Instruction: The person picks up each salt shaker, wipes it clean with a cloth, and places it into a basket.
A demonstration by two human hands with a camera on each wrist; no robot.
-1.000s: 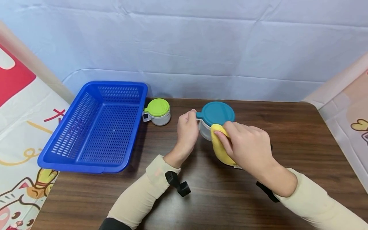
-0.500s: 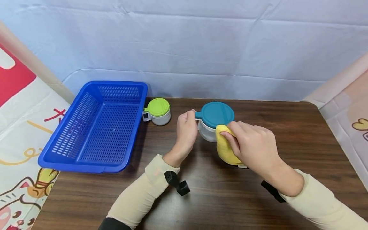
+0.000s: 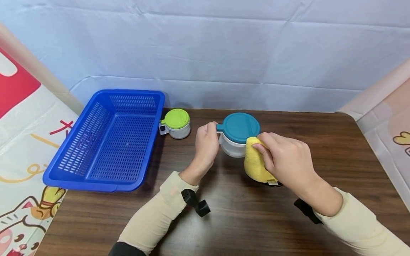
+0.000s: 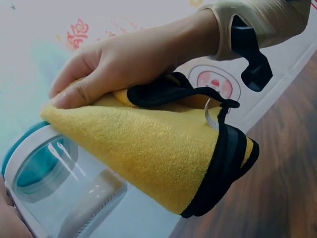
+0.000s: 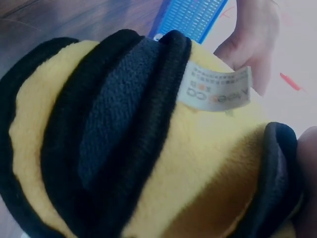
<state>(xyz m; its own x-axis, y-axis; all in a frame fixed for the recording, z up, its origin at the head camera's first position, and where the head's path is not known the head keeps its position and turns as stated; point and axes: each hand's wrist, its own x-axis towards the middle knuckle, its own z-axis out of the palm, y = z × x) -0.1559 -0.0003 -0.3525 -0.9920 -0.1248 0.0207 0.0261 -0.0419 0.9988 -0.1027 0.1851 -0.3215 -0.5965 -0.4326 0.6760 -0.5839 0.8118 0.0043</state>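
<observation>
A clear jar (image 3: 233, 148) with a teal lid (image 3: 241, 127) is held up by its handle in my left hand (image 3: 206, 144). My right hand (image 3: 289, 160) pinches a yellow cloth (image 3: 256, 165) with dark edging, its tip against the jar's rim just under the lid. In the left wrist view the cloth (image 4: 143, 148) hangs folded from thumb and fingers, and something pale shows at the jar's bottom (image 4: 94, 198). The right wrist view is mostly filled by the cloth (image 5: 208, 144) and its white tag (image 5: 213, 89); my left hand (image 5: 250, 47) appears behind it.
A blue plastic basket (image 3: 160, 117) stands at the left of the wooden table (image 3: 237, 220). Beside it sits a smaller jar with a lime green lid (image 3: 177, 119). A pale sheet (image 3: 205, 46) hangs along the table's back edge.
My right hand and the cloth have shifted to the right along the jar's rim, uncovering more of the jar's front. The left hand and jar have drifted very slightly left.
</observation>
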